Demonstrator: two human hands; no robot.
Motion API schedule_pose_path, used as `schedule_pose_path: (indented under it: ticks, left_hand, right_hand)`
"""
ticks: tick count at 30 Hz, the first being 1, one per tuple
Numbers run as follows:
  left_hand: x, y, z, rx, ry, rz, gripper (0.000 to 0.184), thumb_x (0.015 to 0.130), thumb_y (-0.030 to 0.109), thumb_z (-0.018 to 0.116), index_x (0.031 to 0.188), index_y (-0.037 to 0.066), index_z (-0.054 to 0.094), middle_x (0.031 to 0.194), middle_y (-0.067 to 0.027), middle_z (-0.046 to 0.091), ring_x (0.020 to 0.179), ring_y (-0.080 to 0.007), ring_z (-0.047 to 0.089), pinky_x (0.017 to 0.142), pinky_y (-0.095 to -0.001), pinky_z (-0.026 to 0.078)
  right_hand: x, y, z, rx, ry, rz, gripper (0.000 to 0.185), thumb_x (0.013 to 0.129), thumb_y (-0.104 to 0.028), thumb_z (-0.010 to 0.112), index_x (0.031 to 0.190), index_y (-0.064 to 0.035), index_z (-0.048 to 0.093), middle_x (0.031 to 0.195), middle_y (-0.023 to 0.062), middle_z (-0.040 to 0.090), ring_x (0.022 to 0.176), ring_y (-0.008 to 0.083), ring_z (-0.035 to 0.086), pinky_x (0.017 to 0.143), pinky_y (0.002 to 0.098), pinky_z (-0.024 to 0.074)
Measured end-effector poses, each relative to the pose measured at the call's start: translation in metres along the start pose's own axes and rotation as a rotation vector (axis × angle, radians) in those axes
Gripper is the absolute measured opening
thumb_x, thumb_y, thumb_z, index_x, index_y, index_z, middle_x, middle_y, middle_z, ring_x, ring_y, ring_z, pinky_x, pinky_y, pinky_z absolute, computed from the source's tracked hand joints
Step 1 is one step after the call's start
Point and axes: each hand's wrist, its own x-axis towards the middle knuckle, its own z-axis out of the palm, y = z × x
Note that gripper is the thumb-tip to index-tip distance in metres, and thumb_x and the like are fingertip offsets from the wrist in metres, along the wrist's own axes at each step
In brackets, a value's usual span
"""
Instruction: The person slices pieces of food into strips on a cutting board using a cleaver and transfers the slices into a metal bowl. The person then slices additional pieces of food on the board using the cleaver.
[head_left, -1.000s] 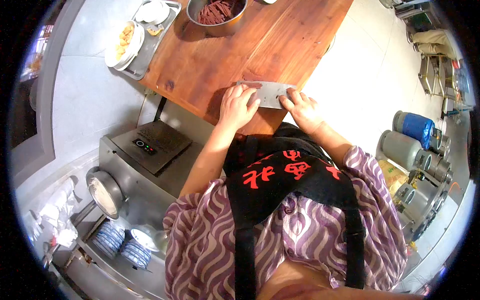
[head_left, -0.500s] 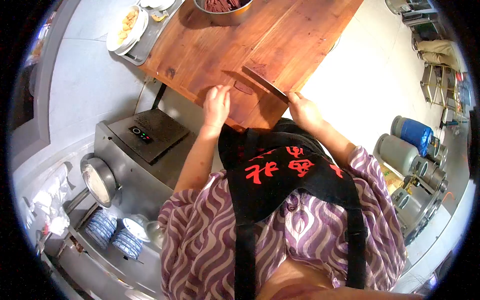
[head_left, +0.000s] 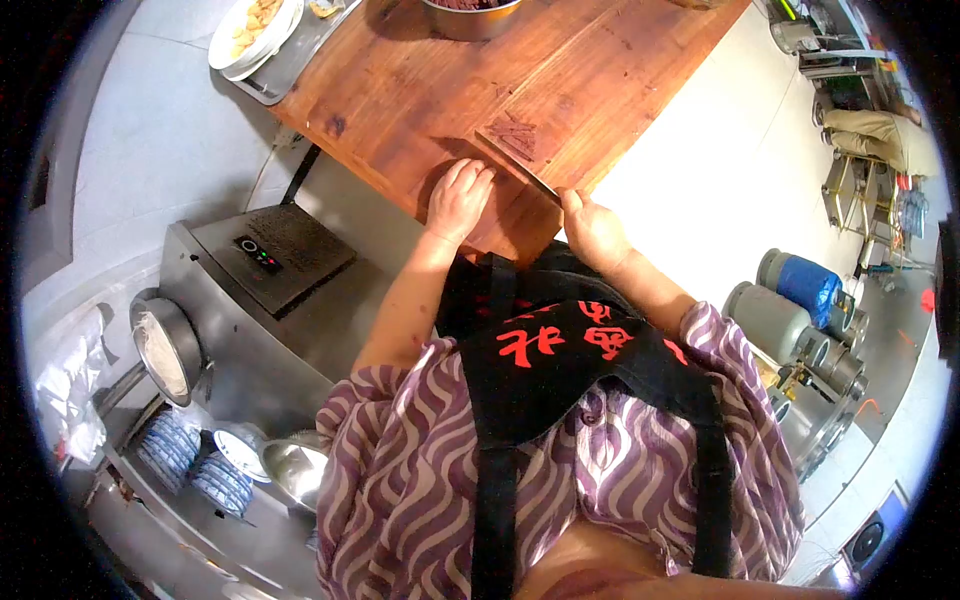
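My right hand [head_left: 592,232] is closed around the handle of a kitchen knife [head_left: 522,173], its blade lying slantwise over the wooden table [head_left: 400,90]. On the far side of the blade is a small pile of thin dark red strips [head_left: 512,135], which look like sliced meat. My left hand [head_left: 460,198] rests on the tabletop just left of the knife, fingers curled down close to the blade. Beneath those fingers, the dark red slab of meat is covered from view.
A metal bowl [head_left: 475,22] of dark red pieces stands at the table's back. A grey tray [head_left: 280,85] holds a plate of yellowish food [head_left: 257,28]. Below left stands a steel cabinet [head_left: 210,270] near stacked bowls [head_left: 222,484]. Gas cylinders [head_left: 770,320] stand at right.
My left hand has moved right and forward over the dark red slab, hiding it, with its fingers curled in. The strips past the blade show more fully. The view has shifted slightly.
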Motion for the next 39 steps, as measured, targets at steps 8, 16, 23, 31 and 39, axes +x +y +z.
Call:
schedule_pose_path:
  ticks: [8, 16, 23, 31, 39]
  left_hand:
    - [-0.001, -0.001, 0.001, 0.055, -0.007, 0.017, 0.014, 0.073, 0.013, 0.069, 0.080, 0.006, 0.060, 0.091, -0.0114, 0.055, 0.099, -0.0324, 0.055, 0.084, -0.0395, 0.050]
    - [-0.005, -0.005, 0.002, 0.035, -0.103, -0.011, 0.012, 0.076, 0.012, 0.068, 0.082, 0.006, 0.059, 0.091, -0.0114, 0.054, 0.096, -0.0328, 0.054, 0.083, -0.0401, 0.050]
    - [-0.004, -0.003, 0.004, -0.012, -0.009, -0.006, 0.018, 0.080, 0.014, 0.067, 0.096, 0.006, 0.063, 0.103, -0.0129, 0.058, 0.106, -0.0327, 0.055, 0.089, -0.0384, 0.050]
    - [-0.010, -0.006, 0.002, 0.084, -0.127, -0.028, 0.007, 0.081, 0.013, 0.065, 0.087, 0.009, 0.064, 0.097, -0.0068, 0.058, 0.103, -0.0266, 0.056, 0.079, -0.0359, 0.054]
    - [-0.010, -0.003, -0.002, 0.071, -0.101, -0.039, 0.007, 0.080, 0.012, 0.065, 0.081, 0.008, 0.060, 0.094, -0.0092, 0.056, 0.098, -0.0294, 0.056, 0.078, -0.0382, 0.052]
  right_hand:
    - [0.000, -0.010, -0.010, -0.098, -0.059, -0.070, 0.034, 0.081, -0.005, 0.050, 0.116, -0.0032, 0.049, 0.089, 0.0185, 0.061, 0.071, 0.0339, 0.065, 0.059, 0.0411, 0.0541]
    - [0.011, -0.012, 0.002, -0.110, -0.213, 0.004, 0.024, 0.081, -0.005, 0.051, 0.103, -0.0030, 0.045, 0.090, 0.0223, 0.060, 0.072, 0.0372, 0.065, 0.058, 0.0442, 0.0530]
    - [0.007, 0.009, 0.003, 0.038, -0.148, 0.007, 0.019, 0.083, -0.006, 0.048, 0.102, -0.0027, 0.044, 0.089, 0.0248, 0.060, 0.075, 0.0415, 0.064, 0.060, 0.0470, 0.0524]
    - [0.012, -0.004, 0.015, -0.072, -0.184, -0.028, 0.032, 0.079, -0.001, 0.050, 0.111, 0.0008, 0.044, 0.091, 0.0253, 0.059, 0.066, 0.0383, 0.063, 0.055, 0.0455, 0.0517]
    - [0.006, -0.006, -0.007, 0.014, -0.128, -0.055, 0.021, 0.083, -0.004, 0.048, 0.104, -0.0029, 0.044, 0.092, 0.0248, 0.060, 0.074, 0.0402, 0.065, 0.060, 0.0461, 0.0535]
